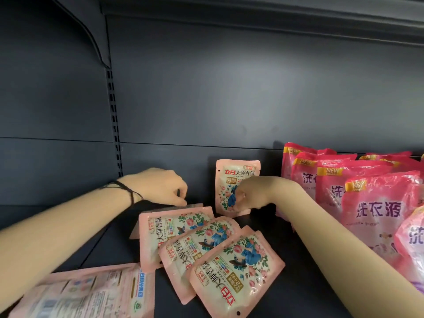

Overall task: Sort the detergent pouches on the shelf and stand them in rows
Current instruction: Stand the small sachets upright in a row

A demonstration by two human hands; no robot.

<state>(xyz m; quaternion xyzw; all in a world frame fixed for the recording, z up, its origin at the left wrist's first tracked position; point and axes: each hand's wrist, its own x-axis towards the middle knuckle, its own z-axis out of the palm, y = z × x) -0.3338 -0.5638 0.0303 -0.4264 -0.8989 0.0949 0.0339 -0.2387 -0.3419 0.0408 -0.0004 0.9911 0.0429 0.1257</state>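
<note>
Nearest: one pale pink film pouch [91, 292], blurred, lying back-up on the dark grey metal shelf [298, 294]. Next: three pale pink floral detergent pouches [206, 249] lying flat, fanned and overlapping. Likely light, soft and slippery, with contents slumping, so the top seal is offering the firmest hold. Left hand [160, 187] seemingly pinching a further pouch's silvery edge [183, 205]. Right hand [250, 191] gripping the one upright floral pouch [231, 175]. Far right: larger deep pink pouches [344, 180] standing in rows.
</note>
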